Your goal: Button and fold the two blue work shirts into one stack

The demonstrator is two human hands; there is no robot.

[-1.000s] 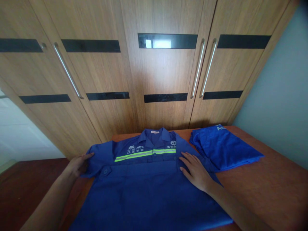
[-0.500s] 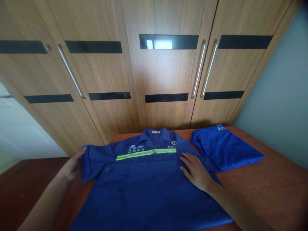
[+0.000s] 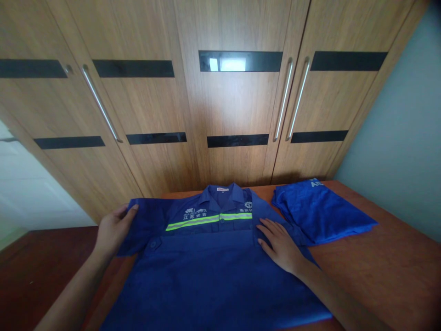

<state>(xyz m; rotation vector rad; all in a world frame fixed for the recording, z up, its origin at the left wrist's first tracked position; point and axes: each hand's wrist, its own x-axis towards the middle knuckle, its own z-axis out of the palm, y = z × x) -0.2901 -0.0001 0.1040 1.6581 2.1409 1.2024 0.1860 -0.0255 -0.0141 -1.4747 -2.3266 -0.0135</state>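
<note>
A dark blue work shirt point(image 3: 206, 280) lies spread on the brown surface, collar toward the wardrobe, its lower part folded up over the front. A yellow-green and silver reflective stripe point(image 3: 193, 222) crosses the chest beneath white printing. At the left, my left hand point(image 3: 115, 227) pinches the end of the short sleeve point(image 3: 148, 218), thumb on top and the other fingers partly hidden. My right hand point(image 3: 280, 243) rests flat on the shirt's right side with its fingers spread.
A folded, brighter blue garment point(image 3: 320, 214) lies on the brown surface point(image 3: 389, 266) at the right, against the shirt's sleeve. Behind stands a wooden wardrobe point(image 3: 237, 105) with long metal handles. A pale wall point(image 3: 396, 138) rises at the right.
My left hand has moved slightly right and up, lifting the sleeve's upper edge, with the thumb now over the cloth. My right hand has stayed in place.
</note>
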